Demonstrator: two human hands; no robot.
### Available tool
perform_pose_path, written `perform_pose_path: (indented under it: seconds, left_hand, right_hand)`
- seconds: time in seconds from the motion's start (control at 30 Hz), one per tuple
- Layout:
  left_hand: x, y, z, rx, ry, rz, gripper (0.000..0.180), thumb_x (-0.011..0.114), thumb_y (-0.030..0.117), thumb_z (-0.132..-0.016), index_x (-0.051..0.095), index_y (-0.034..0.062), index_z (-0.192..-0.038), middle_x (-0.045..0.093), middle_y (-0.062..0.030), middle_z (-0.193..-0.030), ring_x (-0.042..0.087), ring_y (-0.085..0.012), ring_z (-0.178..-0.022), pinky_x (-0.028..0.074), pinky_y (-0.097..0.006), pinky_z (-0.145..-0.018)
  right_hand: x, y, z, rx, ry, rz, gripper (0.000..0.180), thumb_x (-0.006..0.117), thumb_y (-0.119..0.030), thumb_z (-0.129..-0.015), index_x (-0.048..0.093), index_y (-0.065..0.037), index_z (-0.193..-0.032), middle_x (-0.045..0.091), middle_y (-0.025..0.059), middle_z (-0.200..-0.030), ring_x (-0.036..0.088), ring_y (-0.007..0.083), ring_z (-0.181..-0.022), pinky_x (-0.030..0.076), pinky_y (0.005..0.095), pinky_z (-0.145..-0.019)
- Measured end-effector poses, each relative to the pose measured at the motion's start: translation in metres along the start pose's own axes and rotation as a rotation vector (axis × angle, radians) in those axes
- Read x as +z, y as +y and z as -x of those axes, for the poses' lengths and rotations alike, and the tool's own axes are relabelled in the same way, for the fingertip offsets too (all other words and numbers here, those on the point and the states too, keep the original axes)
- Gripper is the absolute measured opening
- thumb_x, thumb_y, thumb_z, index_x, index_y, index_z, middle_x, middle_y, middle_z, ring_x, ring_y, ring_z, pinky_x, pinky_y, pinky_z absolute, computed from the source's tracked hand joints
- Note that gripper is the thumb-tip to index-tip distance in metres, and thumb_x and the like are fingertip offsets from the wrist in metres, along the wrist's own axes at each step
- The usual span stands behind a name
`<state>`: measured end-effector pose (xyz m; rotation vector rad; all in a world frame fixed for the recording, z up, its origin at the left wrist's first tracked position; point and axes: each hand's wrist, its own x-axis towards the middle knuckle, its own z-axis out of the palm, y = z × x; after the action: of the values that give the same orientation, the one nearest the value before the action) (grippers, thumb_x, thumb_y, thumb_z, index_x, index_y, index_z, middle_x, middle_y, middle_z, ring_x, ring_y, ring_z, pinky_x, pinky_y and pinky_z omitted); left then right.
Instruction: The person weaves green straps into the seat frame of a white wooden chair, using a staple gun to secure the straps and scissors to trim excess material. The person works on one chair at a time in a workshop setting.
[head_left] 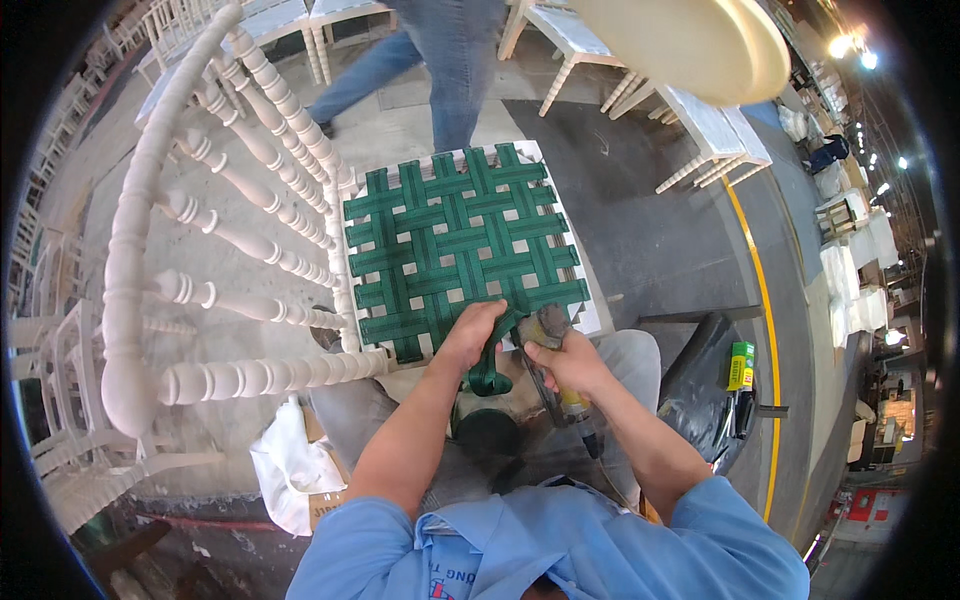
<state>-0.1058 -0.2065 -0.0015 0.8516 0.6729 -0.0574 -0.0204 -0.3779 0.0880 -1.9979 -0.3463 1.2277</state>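
Down at the near edge of the chair seat [575,255], where the green webbing [460,240] is already woven into a lattice over the white frame, the person's left hand [475,335] has its fingers curled tight around the loose strap end [490,375], pulling it down over the rail. The right hand [565,360] is wrapped around a staple gun [548,335], its nose resting on the webbing just beside the left hand's knuckles. The chair lies against the person's knees, its turned spindle back [225,230] off to the left. To do this well, I'd say the strap should be kept taut and flat across the rail, the gun pressed square on the band's middle, and the pulling fingers held clear of the nose. Another person's legs [430,60] stand beyond the seat; a rag [285,465] lies by the left knee.
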Motion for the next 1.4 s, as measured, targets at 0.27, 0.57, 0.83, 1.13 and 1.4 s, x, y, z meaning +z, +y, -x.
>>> perform_pose_path:
  seconds: [0.27,0.57,0.83,1.13,1.4]
  left_hand:
    - [-0.001,-0.006,0.015,0.135,-0.058,-0.401,0.033,0.059,0.029,-0.101,0.068,-0.0032,-0.105,0.072,-0.0116,-0.084,0.065,-0.0171,-0.065,0.051,-0.031,-0.052]
    - [0.03,-0.05,0.045,0.542,0.084,-1.3,0.049,0.063,0.037,-0.094,0.062,-0.0006,-0.126,0.071,-0.0276,-0.105,0.066,-0.0476,-0.102,0.052,-0.053,-0.089]
    - [0.04,-0.072,0.037,0.469,0.223,-1.16,0.05,0.066,0.029,-0.094,0.061,-0.0055,-0.13,0.068,-0.0304,-0.119,0.066,-0.0436,-0.111,0.051,-0.047,-0.097]
    - [0.044,-0.076,0.044,0.615,0.239,-1.055,0.035,0.065,0.022,-0.1,0.062,-0.0082,-0.117,0.064,-0.0122,-0.084,0.062,-0.0189,-0.053,0.048,-0.034,-0.041]
    - [0.034,-0.071,0.049,0.631,0.337,-1.172,0.043,0.064,0.031,-0.099,0.066,-0.0074,-0.119,0.072,-0.02,-0.101,0.069,-0.0275,-0.093,0.056,-0.041,-0.082]
  right_hand:
    - [-0.075,-0.004,0.098,-0.078,0.176,-0.318,0.043,0.074,-0.035,-0.096,0.06,-0.003,-0.121,0.068,0.0063,-0.091,0.064,0.0161,-0.061,0.053,0.0309,-0.053]
    - [-0.218,0.126,0.205,0.009,0.728,-0.626,0.047,0.075,-0.039,-0.095,0.057,-0.002,-0.117,0.063,0.0084,-0.099,0.06,0.018,-0.063,0.053,0.0353,-0.054]
    - [-0.286,0.26,0.175,0.127,0.571,-0.924,0.042,0.076,-0.043,-0.092,0.063,-0.007,-0.108,0.061,0.0073,-0.09,0.061,0.0213,-0.068,0.055,0.0371,-0.06]
    - [-0.303,0.296,0.209,0.247,0.902,-0.22,0.041,0.07,-0.041,-0.088,0.076,-0.002,-0.102,0.074,0.0108,-0.082,0.071,0.0225,-0.065,0.057,0.0387,-0.06]
    - [-0.279,0.343,0.266,0.672,0.846,0.355,0.067,0.079,-0.045,-0.073,0.062,-0.007,-0.126,0.07,0.0233,-0.12,0.067,0.0375,-0.115,0.054,0.0454,-0.095]
